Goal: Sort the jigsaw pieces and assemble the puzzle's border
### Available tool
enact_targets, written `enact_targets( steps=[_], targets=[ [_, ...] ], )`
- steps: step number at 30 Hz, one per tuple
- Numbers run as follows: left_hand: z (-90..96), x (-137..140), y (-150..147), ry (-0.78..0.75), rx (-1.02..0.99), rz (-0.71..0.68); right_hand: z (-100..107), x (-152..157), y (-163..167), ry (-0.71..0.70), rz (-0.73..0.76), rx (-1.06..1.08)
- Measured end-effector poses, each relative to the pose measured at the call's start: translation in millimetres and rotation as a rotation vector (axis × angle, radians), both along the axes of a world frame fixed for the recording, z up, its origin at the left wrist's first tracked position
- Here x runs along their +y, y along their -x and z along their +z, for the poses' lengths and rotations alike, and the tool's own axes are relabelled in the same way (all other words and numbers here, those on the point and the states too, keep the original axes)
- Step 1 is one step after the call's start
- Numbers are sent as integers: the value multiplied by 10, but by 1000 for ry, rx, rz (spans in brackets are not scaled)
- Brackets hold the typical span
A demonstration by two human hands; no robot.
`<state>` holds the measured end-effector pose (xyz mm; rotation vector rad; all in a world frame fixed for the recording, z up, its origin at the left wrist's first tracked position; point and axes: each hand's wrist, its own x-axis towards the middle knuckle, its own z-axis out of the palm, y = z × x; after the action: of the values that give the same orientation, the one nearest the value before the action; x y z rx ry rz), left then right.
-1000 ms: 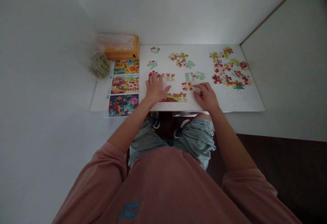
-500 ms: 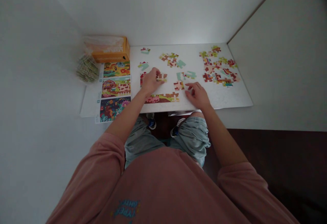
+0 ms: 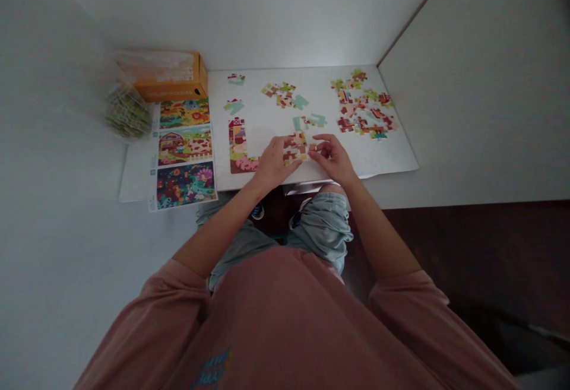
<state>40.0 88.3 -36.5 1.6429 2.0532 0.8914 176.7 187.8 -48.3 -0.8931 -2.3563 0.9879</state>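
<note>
My left hand (image 3: 275, 163) spans a cluster of brown, pink and green jigsaw puzzle pieces (image 3: 294, 149), fingers at its upper edge and thumb at its lower edge. Just to the right, my right hand (image 3: 333, 158) pinches a small pale pink puzzle piece (image 3: 312, 148) between thumb and fingers, close beside the cluster. A joined puzzle section (image 3: 237, 146) with a red barn and a pink pig runs down the left and along the front of the board; my left hand partly covers its front strip.
Loose pieces (image 3: 285, 94) lie behind my hands, with pale green ones (image 3: 317, 120) nearer. A larger pile (image 3: 365, 111) sits at the right. On the left are picture sheets (image 3: 184, 145), an orange box (image 3: 171, 84) and a plastic bag of pieces (image 3: 128, 114). Walls border the white table (image 3: 383, 161).
My left hand has moved right and down, bringing its puzzle piece to the cluster near the front. My right hand has closed from open fingers onto a piece. The camera view has shifted.
</note>
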Motion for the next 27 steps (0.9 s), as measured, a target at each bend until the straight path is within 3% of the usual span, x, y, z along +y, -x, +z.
enact_targets(
  steps=[5,9,16,27],
  targets=[
    [-61,-305,-38,88,349,4,-116,77,-54,-56,28,-68],
    [-98,-354,-99,65,474,6,-231,108,-11,-135,-10,-66],
    [-97,-308,-110,58,503,-49,-284,125,16,-260,-43,-40],
    [-110,-295,-103,39,482,-63,-269,110,21,-263,-47,-83]
  ],
)
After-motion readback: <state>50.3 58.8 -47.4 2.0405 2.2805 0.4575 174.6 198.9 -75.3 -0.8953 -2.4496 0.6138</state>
